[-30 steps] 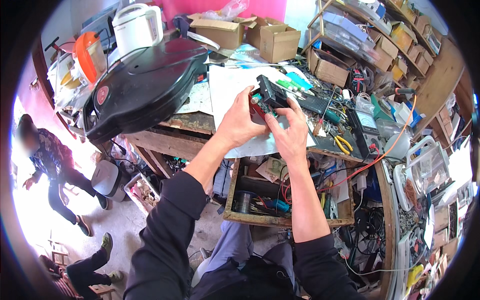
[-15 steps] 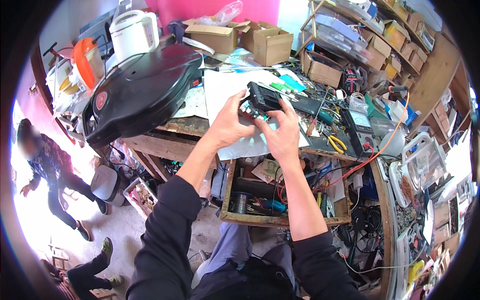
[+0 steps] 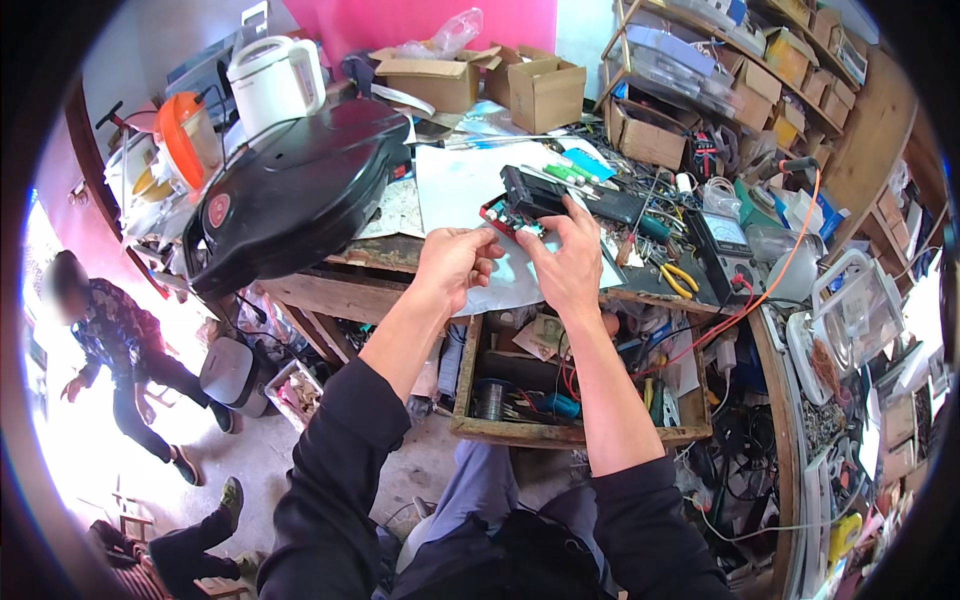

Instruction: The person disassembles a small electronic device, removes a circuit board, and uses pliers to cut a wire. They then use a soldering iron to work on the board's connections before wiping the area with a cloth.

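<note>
Over the white sheet (image 3: 452, 185) at the bench edge, my right hand (image 3: 572, 265) grips an opened black plastic housing (image 3: 532, 190). A small circuit board with red, green and white parts (image 3: 512, 219) shows at its near side, by my right thumb. Just left of it, my left hand (image 3: 456, 266) is apart from the housing, its fingers curled in and thumb pressed against them. Whatever those fingers may hold is too small or hidden to make out.
An open wooden drawer (image 3: 580, 436) with a solder spool and wires sits below my forearms. A large black appliance (image 3: 300, 180) lies at left. Yellow-handled pliers (image 3: 676, 281), a meter (image 3: 722, 235) and tools crowd the right. Two people are on the floor at left.
My left hand has come off the housing, moving down and left, and its fingers have curled closed. My right hand still holds the housing.
</note>
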Demonstrator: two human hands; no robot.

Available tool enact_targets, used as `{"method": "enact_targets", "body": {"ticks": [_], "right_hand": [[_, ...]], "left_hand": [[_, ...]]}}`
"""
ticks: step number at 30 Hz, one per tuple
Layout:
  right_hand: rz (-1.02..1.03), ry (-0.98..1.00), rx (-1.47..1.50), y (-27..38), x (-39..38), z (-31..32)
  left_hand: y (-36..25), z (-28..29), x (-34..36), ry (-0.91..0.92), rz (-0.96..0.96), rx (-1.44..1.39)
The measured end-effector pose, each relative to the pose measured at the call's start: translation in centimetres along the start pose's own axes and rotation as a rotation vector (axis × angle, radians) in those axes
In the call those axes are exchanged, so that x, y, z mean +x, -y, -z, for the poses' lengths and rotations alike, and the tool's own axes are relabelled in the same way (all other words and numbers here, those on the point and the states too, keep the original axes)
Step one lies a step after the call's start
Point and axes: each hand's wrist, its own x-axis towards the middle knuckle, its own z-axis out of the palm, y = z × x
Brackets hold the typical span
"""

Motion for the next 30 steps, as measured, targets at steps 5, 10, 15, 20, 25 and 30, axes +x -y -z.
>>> {"method": "enact_targets", "body": {"ticks": [5, 10, 15, 20, 25, 30], "right_hand": [[0.009, -0.008, 0.002, 0.0, 0.0, 0.1], [0.017, -0.015, -0.014, 0.1, -0.1, -0.1], [0.036, -0.019, -0.021, -0.2, -0.1, -0.1], [0.047, -0.023, -0.032, -0.1, -0.2, -0.2], [0.039, -0.026, -0.035, -0.1, -0.2, -0.1], [0.014, -0.021, -0.033, 0.1, -0.2, -0.2]], "left_hand": [[-0.7, -0.7, 0.5, 0.046, 0.067, 0.053], [-0.8, -1.1, 1.3, 0.048, 0.083, 0.072], [-0.4, -1.4, 1.3, 0.040, 0.067, 0.056], [0.0, -1.7, 1.3, 0.000, 0.035, 0.042], [0.6, -2.4, 1.4, -0.082, -0.005, 0.039], [0.4, -2.2, 0.4, -0.084, -0.004, 0.039]]}}
